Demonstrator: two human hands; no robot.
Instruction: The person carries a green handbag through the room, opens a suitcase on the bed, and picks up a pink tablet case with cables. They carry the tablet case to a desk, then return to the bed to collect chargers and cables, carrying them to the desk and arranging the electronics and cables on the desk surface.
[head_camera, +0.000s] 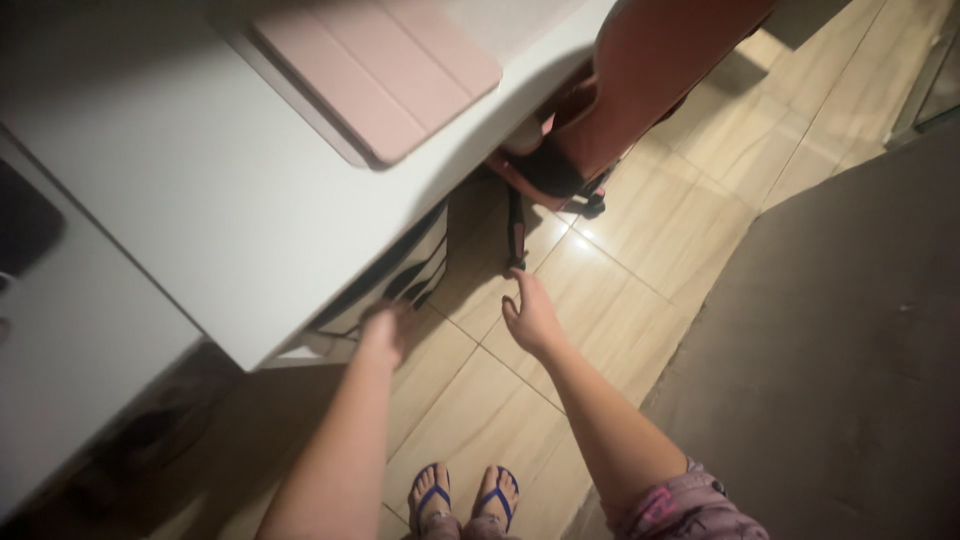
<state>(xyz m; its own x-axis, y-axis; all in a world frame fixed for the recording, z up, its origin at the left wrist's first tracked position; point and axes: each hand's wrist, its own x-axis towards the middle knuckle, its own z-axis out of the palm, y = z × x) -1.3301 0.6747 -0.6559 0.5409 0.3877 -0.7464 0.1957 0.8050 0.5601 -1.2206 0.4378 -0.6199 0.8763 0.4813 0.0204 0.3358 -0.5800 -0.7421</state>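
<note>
Now, far left, a dark object (25, 225) sits on the lower white surface (70, 350), only partly in view; next comes the white desk (200, 200), its edge running from near left to far right, with a pink tablet case (375, 70) lying flat on its far part; under the desk edge hangs a striped black-and-white bag (415, 265), and the left hand (385, 330) is right at it, just below the desk edge (blurred, so whether the fingers are closed on the bag I cannot tell); down at the near edge, two feet in blue flip-flops (465, 497) stand on the beige tiled floor (620, 250); moving right, the right hand (530, 315) hangs over the tiles, fingers spread and loose, grasping nothing, near the bag but apart from it; beyond it, a pink and black chair (600, 110) stands tucked against the desk's far end; far right, a grey mat (850, 340) covers the floor.
</note>
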